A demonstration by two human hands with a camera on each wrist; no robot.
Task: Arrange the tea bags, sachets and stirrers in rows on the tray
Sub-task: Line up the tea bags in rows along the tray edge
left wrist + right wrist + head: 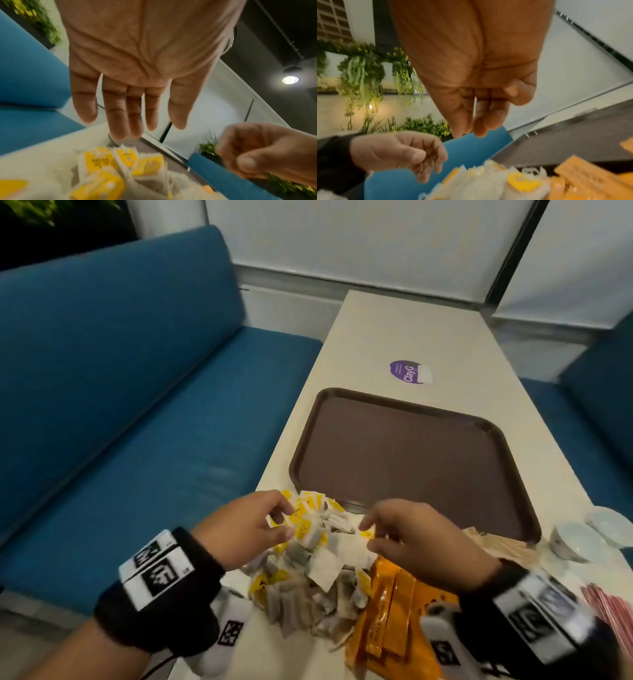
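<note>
Hovering over the heap of tea bags (308,546), both my hands are empty and no item has reached the tray yet. The heap lies on the table (411,330) just off the tray's near-left corner, at roughly 6 o'clock from the brown tray (404,460), a tangle of yellow-tagged bags with strings crossed, which I judge is why both hands are brought to it: one to steady, one to draw a bag free.

My left hand (239,529) sits at the heap's 9 o'clock edge; the left wrist view shows its fingers straight and spread, holding nothing. Whether the fingertips touch the top bags I cannot tell through the blur. My right hand (411,539) is at the heap's 3 o'clock side, fingers relaxed and drawn close together, thumb near them, nothing between them in the right wrist view.

Orange sachets (394,614) lie in a loose stack at 5 o'clock from the heap, touching it. Pale wooden stirrers (496,546) lie against the tray's near edge, under my right wrist line. Red-striped sticks (603,604) sit at the far right, too blurred to name further.

Two pale cups (582,539) stand beside the tray's near-right corner. A purple sticker (409,373) lies beyond the tray at 12 o'clock. A blue bench (137,405) runs along the table's left.
</note>
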